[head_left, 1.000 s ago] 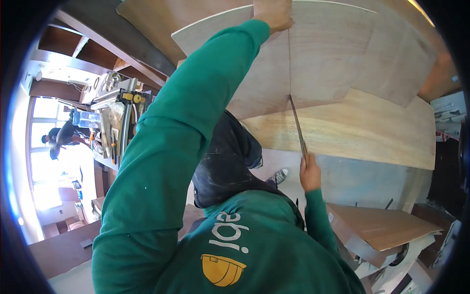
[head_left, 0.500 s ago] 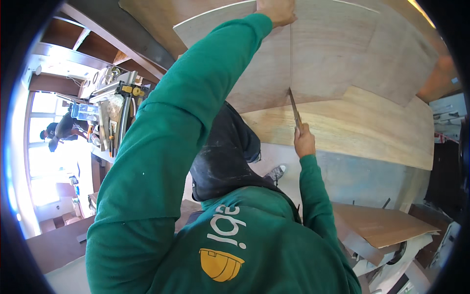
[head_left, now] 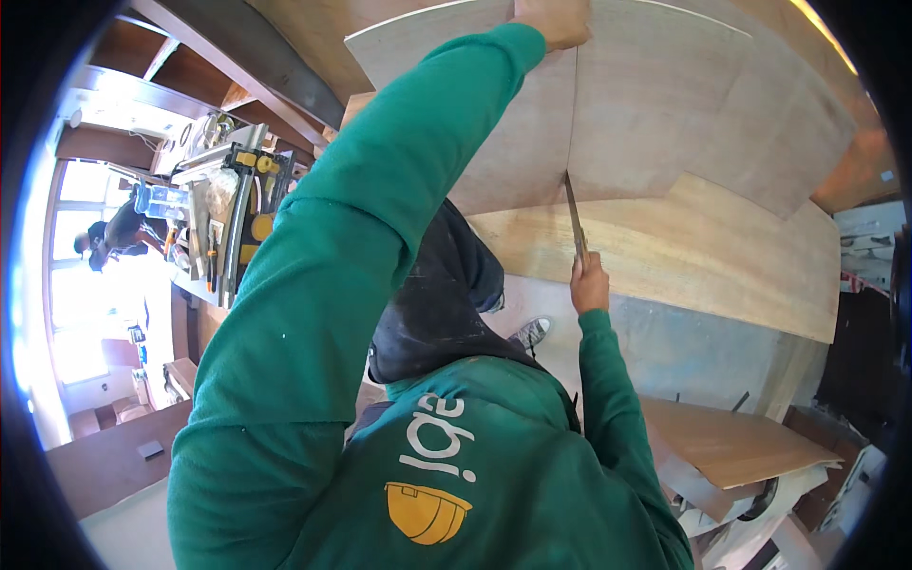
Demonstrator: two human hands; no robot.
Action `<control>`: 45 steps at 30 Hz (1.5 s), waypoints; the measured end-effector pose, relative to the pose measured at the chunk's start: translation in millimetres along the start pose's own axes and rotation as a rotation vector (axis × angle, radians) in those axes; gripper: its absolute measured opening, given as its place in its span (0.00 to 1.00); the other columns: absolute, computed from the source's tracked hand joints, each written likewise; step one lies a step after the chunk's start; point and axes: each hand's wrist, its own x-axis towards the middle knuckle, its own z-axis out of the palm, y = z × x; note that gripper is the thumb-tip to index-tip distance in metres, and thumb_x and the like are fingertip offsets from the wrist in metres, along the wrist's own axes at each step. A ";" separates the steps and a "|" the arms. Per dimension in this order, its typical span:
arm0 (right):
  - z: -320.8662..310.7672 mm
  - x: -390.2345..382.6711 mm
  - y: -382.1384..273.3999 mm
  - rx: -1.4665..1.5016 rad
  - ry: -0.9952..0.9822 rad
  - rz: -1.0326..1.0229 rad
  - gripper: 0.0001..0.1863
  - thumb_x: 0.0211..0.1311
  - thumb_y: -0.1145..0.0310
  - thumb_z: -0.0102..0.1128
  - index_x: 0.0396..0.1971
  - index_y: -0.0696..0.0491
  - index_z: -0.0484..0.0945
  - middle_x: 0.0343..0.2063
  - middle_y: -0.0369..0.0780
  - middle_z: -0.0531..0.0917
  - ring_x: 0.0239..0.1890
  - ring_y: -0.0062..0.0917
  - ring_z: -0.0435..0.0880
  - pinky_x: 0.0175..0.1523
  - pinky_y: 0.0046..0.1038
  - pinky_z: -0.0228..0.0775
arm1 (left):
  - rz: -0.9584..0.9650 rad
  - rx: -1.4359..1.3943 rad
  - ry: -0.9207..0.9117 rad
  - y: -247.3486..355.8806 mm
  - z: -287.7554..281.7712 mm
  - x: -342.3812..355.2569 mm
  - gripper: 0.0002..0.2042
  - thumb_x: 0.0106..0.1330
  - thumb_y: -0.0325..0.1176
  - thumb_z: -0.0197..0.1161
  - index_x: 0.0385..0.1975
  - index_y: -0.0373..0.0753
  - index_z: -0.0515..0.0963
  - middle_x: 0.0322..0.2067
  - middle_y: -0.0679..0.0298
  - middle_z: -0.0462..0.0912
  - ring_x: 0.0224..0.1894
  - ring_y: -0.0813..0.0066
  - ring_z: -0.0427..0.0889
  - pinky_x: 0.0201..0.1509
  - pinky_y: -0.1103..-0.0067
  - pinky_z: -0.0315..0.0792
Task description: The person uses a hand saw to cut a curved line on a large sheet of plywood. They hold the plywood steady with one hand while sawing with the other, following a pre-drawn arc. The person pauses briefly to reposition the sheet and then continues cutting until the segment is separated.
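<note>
My right hand [head_left: 591,283] is closed round the handle of a handsaw [head_left: 576,217]. The saw's narrow blade meets a thin, pale plywood sheet [head_left: 646,114] at the near end of a straight slit. Far up at the picture's edge, my left hand [head_left: 556,21] grips the sheet at the slit's far end; its fingertips are cut off by the frame. Under the sheet lies a yellowish wooden board [head_left: 750,252], with its near edge beside my right hand.
My leg [head_left: 432,294] and shoe [head_left: 530,332] are left of the saw. A cardboard piece [head_left: 750,442] lies at the lower right. Tools and a clear plastic container [head_left: 163,201] crowd a bench at left, where another person [head_left: 123,233] bends over. A dark beam [head_left: 247,57] crosses the upper left.
My right hand is slightly lower in the picture, and a bit more of the saw blade shows. My left hand stays at the slit's far end. The whole view has shifted slightly.
</note>
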 end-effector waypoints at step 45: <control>-111.2 -134.9 -11.3 -0.120 -0.154 0.127 0.15 0.75 0.60 0.56 0.45 0.58 0.74 0.29 0.58 0.83 0.35 0.61 0.83 0.37 0.54 0.73 | -0.067 -0.122 -0.215 -2.9 -15.5 -0.2 0.17 0.58 0.32 0.61 0.48 0.38 0.78 0.45 0.51 0.84 0.49 0.51 0.83 0.53 0.55 0.73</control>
